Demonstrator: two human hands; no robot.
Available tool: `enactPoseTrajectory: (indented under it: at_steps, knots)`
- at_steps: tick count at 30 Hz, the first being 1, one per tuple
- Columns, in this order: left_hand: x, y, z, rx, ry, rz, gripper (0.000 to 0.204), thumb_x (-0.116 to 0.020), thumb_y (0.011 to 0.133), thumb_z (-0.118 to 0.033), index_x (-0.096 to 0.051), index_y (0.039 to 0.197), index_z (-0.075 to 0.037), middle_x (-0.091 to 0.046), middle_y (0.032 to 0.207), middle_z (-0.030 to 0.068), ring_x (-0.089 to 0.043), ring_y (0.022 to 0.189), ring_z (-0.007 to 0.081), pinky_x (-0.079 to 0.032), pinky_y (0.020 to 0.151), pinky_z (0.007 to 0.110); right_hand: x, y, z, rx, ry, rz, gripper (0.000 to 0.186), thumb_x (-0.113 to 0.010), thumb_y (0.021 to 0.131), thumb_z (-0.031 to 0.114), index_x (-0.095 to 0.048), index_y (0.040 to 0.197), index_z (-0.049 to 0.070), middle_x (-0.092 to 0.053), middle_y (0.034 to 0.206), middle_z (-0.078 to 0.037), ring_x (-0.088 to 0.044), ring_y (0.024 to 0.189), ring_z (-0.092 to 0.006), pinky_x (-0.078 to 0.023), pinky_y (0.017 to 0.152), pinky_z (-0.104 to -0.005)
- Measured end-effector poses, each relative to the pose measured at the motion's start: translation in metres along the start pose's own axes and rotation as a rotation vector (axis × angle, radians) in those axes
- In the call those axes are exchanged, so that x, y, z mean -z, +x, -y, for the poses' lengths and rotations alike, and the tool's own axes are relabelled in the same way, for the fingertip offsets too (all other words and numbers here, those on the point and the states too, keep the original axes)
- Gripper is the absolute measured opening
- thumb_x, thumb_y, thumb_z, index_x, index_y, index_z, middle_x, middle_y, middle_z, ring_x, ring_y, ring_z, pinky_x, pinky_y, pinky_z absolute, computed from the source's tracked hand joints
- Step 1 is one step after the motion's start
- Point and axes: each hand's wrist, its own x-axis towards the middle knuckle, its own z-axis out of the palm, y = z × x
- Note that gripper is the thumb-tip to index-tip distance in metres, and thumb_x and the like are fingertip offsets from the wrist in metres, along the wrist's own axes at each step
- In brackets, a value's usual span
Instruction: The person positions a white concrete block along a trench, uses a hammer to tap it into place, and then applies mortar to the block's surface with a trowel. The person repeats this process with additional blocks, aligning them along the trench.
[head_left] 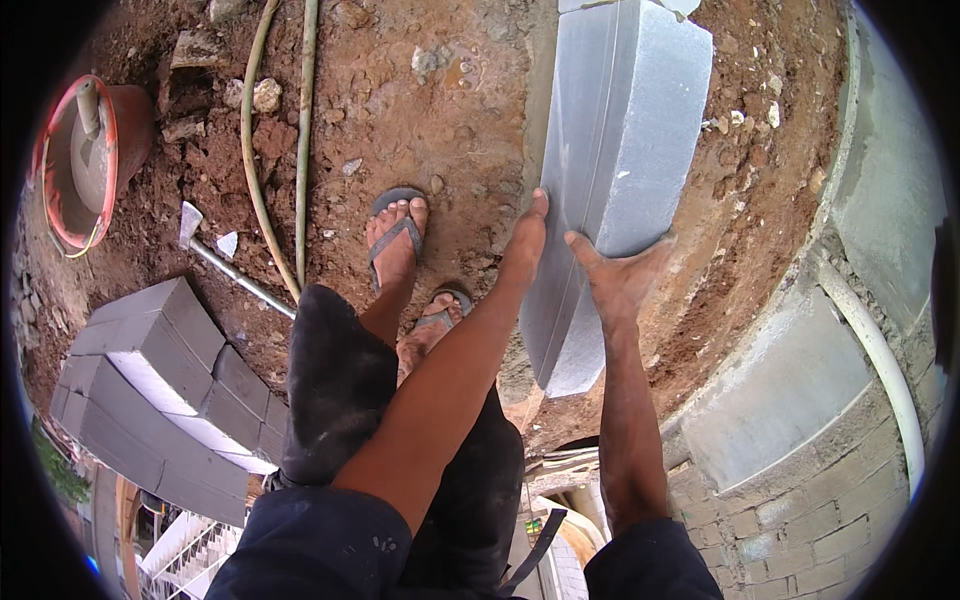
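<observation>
Long grey concrete kerb blocks (655, 120) with a sloped edge lie in line on the ground in front of me, right of centre. A thin string runs lengthwise over them. My left hand (525, 242) presses against their left side, one digit stretched forward and the other fingers hidden. With its thumb on top and fingers bent over the right edge, my right hand (622, 272) grips the block. Whether a joint lies under my hands I cannot tell.
Grey kerb blocks are stacked (150, 340) at left. Beyond them lie a metal-handled hammer or hatchet (235, 262), two hoses (304, 140) and a reddish bucket (125, 130) of grey mix. A block wall (820, 510) with a white pipe (880, 360) stands at right. The soil is rough.
</observation>
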Motion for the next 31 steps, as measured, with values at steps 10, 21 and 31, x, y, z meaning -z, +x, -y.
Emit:
enactPoseTrajectory:
  at_steps: [10, 21, 31]
  knots:
    - [0.052, -0.076, -0.070, -0.482, 0.407, -0.710, 0.047, -0.056, 0.097, -0.038, -0.060, 0.126, -0.001, -0.061, 0.124, 0.0241, -0.059, 0.115, 0.0360, -0.044, 0.101, 0.043, 0.013, 0.011, -0.014, 0.196, 0.028, 0.034, 0.125, -0.082, 0.067, 0.064, -0.025, 0.145, -0.015, -0.035, 0.143, -0.036, -0.043, 0.131, -0.0429, -0.039, 0.108, -0.0510]
    - [0.442, -0.165, -0.008, -0.190, 0.868, -1.446, 0.060, -0.063, 0.089, -0.047, -0.058, 0.130, -0.003, -0.063, 0.120, 0.0245, -0.060, 0.113, 0.0400, -0.046, 0.096, 0.050, 0.033, -0.007, -0.002, -0.072, 0.257, 0.102, 0.090, -0.046, 0.097, 0.061, -0.020, 0.153, -0.004, -0.032, 0.152, -0.029, -0.036, 0.141, -0.0392, -0.032, 0.115, -0.0450]
    - [0.450, -0.134, 0.001, -0.179, 0.868, -1.510, 0.048, -0.060, 0.093, -0.046, -0.047, 0.120, -0.009, -0.066, 0.104, 0.0264, -0.068, 0.087, 0.0384, -0.054, 0.085, 0.056, 0.043, -0.019, -0.047, -0.122, 0.265, 0.141, 0.088, -0.046, 0.098, 0.059, -0.019, 0.154, -0.003, -0.029, 0.155, -0.027, -0.032, 0.143, -0.0384, -0.028, 0.117, -0.0473]
